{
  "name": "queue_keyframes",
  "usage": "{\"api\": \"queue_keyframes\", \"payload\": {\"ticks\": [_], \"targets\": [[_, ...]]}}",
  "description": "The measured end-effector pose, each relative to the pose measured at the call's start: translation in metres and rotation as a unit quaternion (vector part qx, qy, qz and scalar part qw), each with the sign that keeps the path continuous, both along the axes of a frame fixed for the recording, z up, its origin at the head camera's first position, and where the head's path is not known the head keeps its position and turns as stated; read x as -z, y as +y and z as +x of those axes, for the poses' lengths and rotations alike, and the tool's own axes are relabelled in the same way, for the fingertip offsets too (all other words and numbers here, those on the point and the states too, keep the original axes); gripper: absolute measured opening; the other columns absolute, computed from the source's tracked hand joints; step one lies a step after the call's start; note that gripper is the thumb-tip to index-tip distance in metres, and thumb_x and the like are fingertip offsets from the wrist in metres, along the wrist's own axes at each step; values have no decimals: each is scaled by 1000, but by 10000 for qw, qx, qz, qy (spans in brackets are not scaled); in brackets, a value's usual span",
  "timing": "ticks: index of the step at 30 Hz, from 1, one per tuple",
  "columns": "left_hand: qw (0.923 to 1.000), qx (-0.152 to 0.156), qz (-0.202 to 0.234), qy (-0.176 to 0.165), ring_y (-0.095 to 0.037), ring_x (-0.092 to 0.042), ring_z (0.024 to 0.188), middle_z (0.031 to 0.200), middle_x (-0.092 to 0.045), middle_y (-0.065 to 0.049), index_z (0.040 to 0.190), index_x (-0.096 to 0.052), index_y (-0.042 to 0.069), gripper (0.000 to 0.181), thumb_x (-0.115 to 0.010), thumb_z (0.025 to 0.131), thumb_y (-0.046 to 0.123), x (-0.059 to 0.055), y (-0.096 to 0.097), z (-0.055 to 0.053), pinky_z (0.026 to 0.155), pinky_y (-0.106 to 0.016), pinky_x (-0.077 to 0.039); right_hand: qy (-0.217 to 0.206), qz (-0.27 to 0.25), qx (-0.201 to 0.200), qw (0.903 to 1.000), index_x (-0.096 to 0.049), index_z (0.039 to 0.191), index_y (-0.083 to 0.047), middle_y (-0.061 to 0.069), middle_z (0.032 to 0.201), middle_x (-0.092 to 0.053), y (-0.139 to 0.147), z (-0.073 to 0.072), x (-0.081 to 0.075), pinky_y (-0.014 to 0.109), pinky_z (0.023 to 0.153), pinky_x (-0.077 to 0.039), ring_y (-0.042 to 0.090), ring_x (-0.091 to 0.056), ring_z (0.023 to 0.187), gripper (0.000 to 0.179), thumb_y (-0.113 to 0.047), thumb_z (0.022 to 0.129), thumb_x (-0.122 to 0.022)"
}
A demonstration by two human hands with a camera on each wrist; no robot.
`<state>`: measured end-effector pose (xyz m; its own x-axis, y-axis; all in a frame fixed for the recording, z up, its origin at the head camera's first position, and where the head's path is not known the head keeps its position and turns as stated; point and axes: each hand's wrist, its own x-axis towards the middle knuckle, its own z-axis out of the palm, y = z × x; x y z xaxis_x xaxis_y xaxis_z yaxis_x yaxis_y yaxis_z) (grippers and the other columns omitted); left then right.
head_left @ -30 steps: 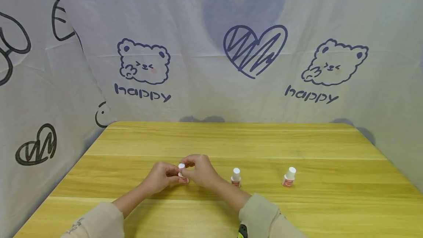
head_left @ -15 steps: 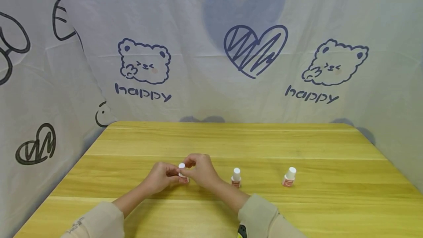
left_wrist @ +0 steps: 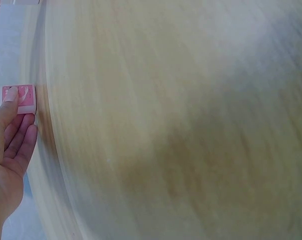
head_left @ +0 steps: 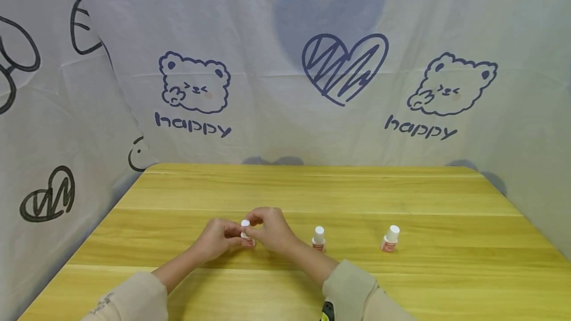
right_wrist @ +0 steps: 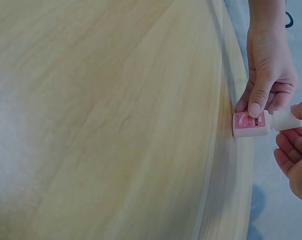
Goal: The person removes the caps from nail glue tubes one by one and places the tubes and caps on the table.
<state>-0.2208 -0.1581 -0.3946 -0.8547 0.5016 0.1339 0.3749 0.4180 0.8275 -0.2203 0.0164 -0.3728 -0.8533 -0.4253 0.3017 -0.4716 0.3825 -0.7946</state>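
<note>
A small white bottle with a pink label stands on the table left of centre in the head view, between my two hands. My left hand grips its body, the thumb lying across the label in both wrist views. From the other side, my right hand pinches the white cap between thumb and fingers. The cap sits on the bottle's neck; whether it is loose cannot be told. In the left wrist view the bottle shows only partly, at the left edge.
Two similar white-capped bottles stand upright to the right: the nearer one, just beyond my right forearm, and a farther one. The wood-grain table ends at a white printed cloth behind and at the left.
My right thumb and fingers shift slightly around the cap. My left hand keeps its grip on the bottle, and the other two bottles stay where they were.
</note>
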Motion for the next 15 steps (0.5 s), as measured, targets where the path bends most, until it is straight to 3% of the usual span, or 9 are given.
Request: {"api": "queue_keyframes", "payload": {"ticks": [15], "targets": [[9998, 32, -108, 171, -10, -68, 76, 85, -71, -14, 94, -68, -3, 17, -66, 79, 6, 2, 0, -2, 67, -18, -54, -24, -35, -143, 9999, -68, 88, 1, 11, 88, -69, 1, 1, -3, 36, 79, -53, 19, -64, 84, 9, -3, 83, -62]]}}
